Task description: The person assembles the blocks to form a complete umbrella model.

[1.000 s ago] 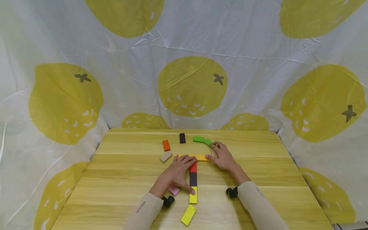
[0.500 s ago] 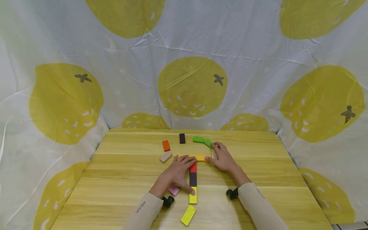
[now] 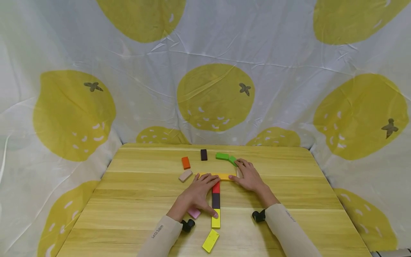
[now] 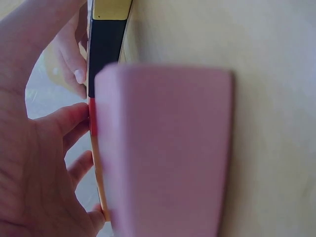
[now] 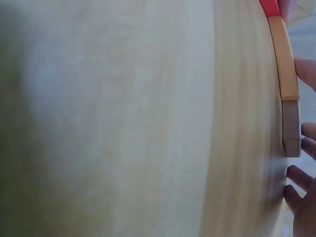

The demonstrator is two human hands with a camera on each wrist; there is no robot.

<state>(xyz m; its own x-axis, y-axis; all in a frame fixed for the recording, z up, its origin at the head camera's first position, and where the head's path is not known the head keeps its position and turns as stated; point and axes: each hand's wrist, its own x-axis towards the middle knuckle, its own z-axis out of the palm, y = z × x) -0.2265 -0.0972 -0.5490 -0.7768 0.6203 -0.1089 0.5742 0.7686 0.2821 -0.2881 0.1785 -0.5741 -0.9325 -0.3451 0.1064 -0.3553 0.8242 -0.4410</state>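
My left hand (image 3: 198, 191) lies with spread fingers over a row of flat blocks. Its thumb touches the yellow block (image 3: 216, 222), and its other fingertips reach the red block (image 3: 216, 187) and the orange blocks (image 3: 227, 177) crossing the row's far end. Between yellow and red sits a black block (image 3: 216, 201). My right hand (image 3: 251, 177) is spread at the crosspiece's right end, thumb on orange, a finger by the angled green block (image 3: 232, 161). A plain wooden block (image 5: 291, 128) meets the orange end, partly hidden under that hand in the head view.
A pink block (image 3: 194, 213) lies under the left wrist, with a loose yellow block (image 3: 210, 241) nearer. Beyond the hands are beige (image 3: 185, 175), orange-red (image 3: 185, 163), dark (image 3: 203, 155) and green (image 3: 222, 156) blocks. A lemon-print cloth (image 3: 215, 96) hangs behind the table (image 3: 128, 214).
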